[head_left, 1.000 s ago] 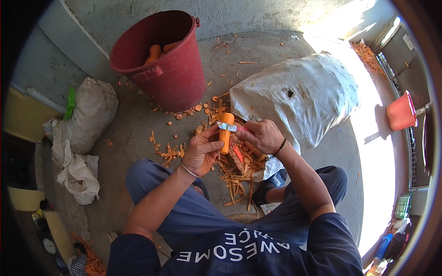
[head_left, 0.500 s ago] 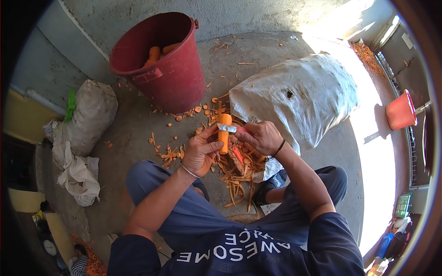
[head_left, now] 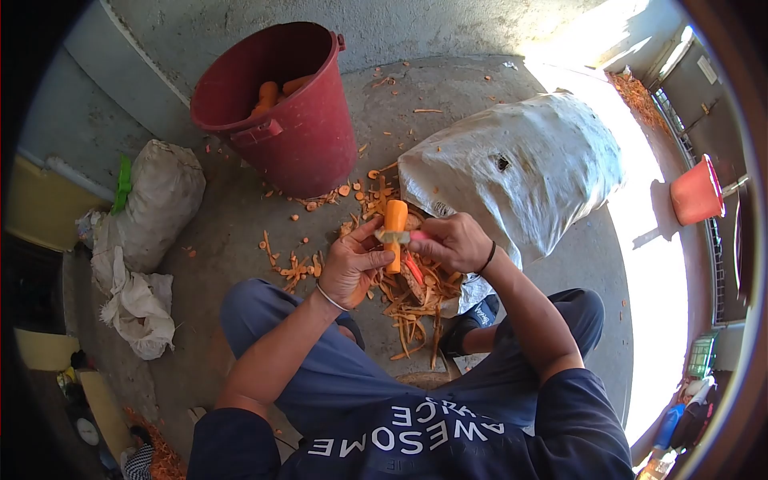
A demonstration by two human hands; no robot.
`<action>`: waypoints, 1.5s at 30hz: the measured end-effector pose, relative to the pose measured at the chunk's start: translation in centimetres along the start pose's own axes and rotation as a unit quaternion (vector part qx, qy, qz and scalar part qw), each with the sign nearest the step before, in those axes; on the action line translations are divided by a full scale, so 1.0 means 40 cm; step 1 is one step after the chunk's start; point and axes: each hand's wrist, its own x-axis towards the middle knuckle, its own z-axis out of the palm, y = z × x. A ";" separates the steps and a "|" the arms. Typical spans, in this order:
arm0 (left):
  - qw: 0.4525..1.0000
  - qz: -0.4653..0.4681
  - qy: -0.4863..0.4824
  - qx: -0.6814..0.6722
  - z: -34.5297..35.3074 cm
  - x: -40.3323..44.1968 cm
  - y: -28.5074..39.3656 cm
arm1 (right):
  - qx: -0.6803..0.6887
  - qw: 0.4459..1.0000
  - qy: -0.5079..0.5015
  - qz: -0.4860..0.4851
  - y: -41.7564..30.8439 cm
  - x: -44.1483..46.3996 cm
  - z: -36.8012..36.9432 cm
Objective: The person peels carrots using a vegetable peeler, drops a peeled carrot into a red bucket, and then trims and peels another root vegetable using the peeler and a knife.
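Above a heap of peelings (head_left: 420, 298), a carrot (head_left: 396, 213) crossed by a peeler (head_left: 392, 237)

Both hands are clamped, each on its own thing, and stand apart with the carrot between them; the left hand (head_left: 349, 268) pinches the carrot toward its lower end; the right hand (head_left: 458, 242) is wrapped round the peeler's pinkish-red handle; the peeler's head lies across the middle of the carrot, though whether its edge bites is too small to tell. The carrot is bright orange and held up off the floor (head_left: 232, 228), its far end pointing away from the person; a pale band (head_left: 332, 299) circles the left wrist, a dark band (head_left: 487, 256) the right.

On the floor below, orange strips and rounds lie scattered round the heap; a red object (head_left: 414, 268), its kind unclear, rests among the peelings; beyond the heap and to the left is a dark red bucket (head_left: 320, 144) with carrots (head_left: 268, 94) inside; to the right lies a large white sack (head_left: 520, 168), its near edge by the peelings; at far left is a lumpy sack (head_left: 164, 192) with something bright green (head_left: 123, 184) at its edge; well apart, at far right, a small red pail (head_left: 696, 196) sits beside strong light.
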 end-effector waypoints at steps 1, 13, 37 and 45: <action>1.000 -0.001 0.000 0.001 0.000 -0.001 0.001 | 0.001 1.000 0.001 0.001 -0.001 0.000 0.010; 1.000 0.001 0.011 0.011 -0.007 -0.006 0.007 | -0.011 1.000 -0.005 0.000 -0.005 0.005 0.016; 0.996 -0.042 -0.061 -0.047 0.020 -0.011 0.027 | -0.032 0.994 0.090 0.061 0.035 -0.003 0.008; 0.997 -0.030 -0.048 -0.061 0.034 -0.010 0.030 | -0.036 0.994 0.101 0.007 0.023 -0.012 0.024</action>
